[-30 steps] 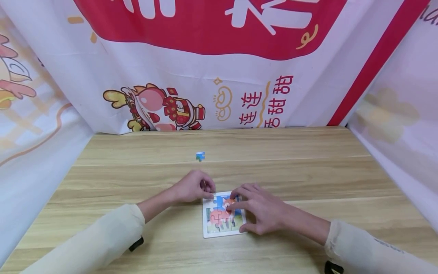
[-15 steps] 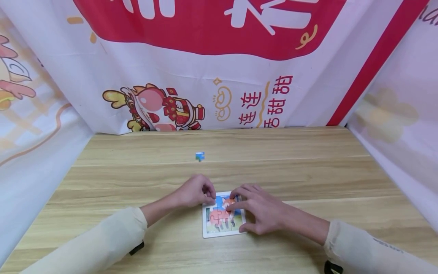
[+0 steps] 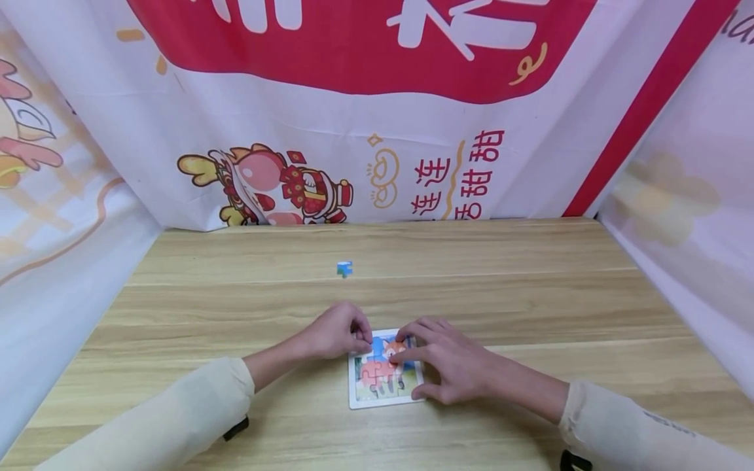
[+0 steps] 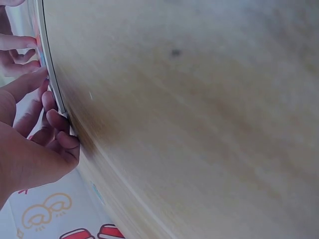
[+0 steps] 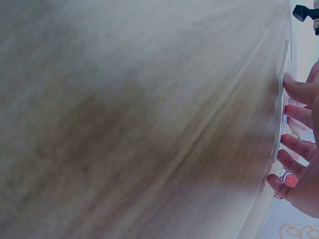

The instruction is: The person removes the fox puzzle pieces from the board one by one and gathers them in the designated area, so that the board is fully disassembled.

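A small jigsaw puzzle (image 3: 377, 376) in a white frame lies on the table, showing an orange fox on a blue and green ground. My left hand (image 3: 338, 332) is at its upper left corner, with thumb and forefinger pinched together over a puzzle piece that the fingertips mostly hide. In the left wrist view, that hand (image 4: 35, 144) has its other fingers curled beside the frame's edge. My right hand (image 3: 450, 363) rests on the puzzle's right side with fingers spread, the thumb at the lower right edge. A loose blue puzzle piece (image 3: 344, 269) lies farther back.
The wood-grain table (image 3: 501, 275) runs back to a printed white and red cloth (image 3: 365, 111). More cloth hangs along both sides. Light sleeves (image 3: 171, 418) cover both forearms, with a black strap part (image 3: 235, 428) under the left one.
My left hand has shifted slightly toward the front and right, its fingertips now lower over the puzzle's upper left corner. The right hand and the loose piece stay in place.
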The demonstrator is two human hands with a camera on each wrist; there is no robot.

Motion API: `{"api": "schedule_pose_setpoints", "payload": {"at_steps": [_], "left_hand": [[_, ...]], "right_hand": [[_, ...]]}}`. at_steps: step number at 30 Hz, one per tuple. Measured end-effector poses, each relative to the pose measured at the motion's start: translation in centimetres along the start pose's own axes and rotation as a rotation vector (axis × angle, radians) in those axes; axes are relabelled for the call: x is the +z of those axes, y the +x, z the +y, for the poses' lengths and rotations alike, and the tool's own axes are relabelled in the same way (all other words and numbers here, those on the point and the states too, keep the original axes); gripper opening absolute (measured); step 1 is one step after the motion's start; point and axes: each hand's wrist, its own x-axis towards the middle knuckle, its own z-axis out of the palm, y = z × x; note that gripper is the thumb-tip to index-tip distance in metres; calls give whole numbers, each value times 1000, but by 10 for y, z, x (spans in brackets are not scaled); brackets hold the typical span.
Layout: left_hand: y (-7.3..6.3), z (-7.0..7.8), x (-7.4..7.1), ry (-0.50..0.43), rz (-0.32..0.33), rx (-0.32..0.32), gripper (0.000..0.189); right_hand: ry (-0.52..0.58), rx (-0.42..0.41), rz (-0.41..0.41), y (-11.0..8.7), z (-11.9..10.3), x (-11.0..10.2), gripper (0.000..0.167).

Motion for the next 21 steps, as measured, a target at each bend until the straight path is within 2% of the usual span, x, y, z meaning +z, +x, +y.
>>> {"api": "schedule_pose_setpoints", "payload": {"at_steps": [10,21], "left_hand": [[2,1,0,-30,-3,-43,10],[1,1,-1,-128,-13,-88,12]], "right_hand": [[10,15,-9,-1,0,1,56],[22,20,-17,-1,0,1,57]]}}
